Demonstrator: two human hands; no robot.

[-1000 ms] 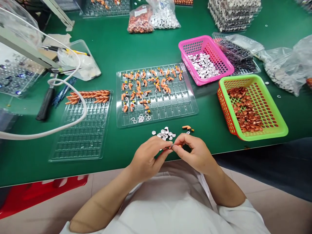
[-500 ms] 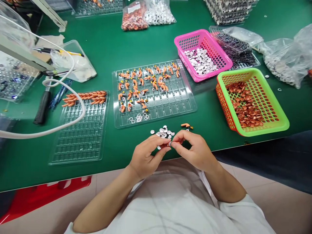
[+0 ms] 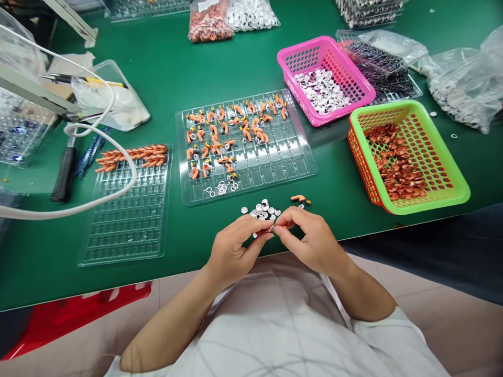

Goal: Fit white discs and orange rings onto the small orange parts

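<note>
My left hand (image 3: pixel 234 247) and my right hand (image 3: pixel 310 240) meet at the near edge of the green table (image 3: pixel 173 63), both pinching one tiny part (image 3: pixel 272 228) between their fingertips. It is too small to name. Just beyond the fingers lies a small heap of white discs (image 3: pixel 264 210), and to its right a single orange piece (image 3: pixel 299 198). Further back sits a clear tray (image 3: pixel 243 146) with several orange pieces in its upper rows.
A pink basket (image 3: pixel 325 78) of white discs and a green basket (image 3: pixel 408 157) of copper-coloured parts stand at the right. A second clear tray (image 3: pixel 129 209), a white cable (image 3: pixel 98 201) and a black-handled tool (image 3: pixel 63 173) lie at the left. Bags of parts line the back.
The view has shifted slightly, so everything sits a little higher and to the left. Both hands stay pinched together on the small part.
</note>
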